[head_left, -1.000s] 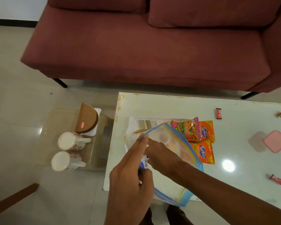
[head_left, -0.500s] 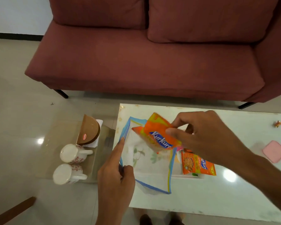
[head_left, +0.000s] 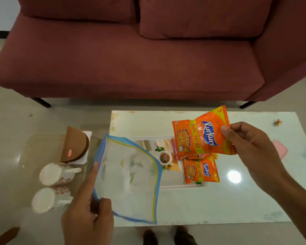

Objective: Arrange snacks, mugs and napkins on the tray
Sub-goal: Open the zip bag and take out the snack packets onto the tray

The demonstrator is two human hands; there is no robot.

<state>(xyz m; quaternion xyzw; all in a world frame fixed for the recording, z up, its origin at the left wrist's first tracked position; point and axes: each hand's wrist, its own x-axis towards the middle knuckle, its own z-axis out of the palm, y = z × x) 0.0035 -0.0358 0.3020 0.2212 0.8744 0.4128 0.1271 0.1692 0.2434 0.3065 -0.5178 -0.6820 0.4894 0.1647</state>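
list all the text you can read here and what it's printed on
"Kurkure", "30% EXTRA", "5": orange snack packet held in the right hand.
"Kurkure", "30% EXTRA": orange packet on the tray.
Small line under the held packet's brand name: too blurred.
Red label on the brown napkin holder: too small to read.

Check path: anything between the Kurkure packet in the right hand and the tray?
Nothing visible blocks it. The right hand holds the Kurkure packet above the tray, where another packet lies. The zip bag in the left hand overlaps only the tray's left part.
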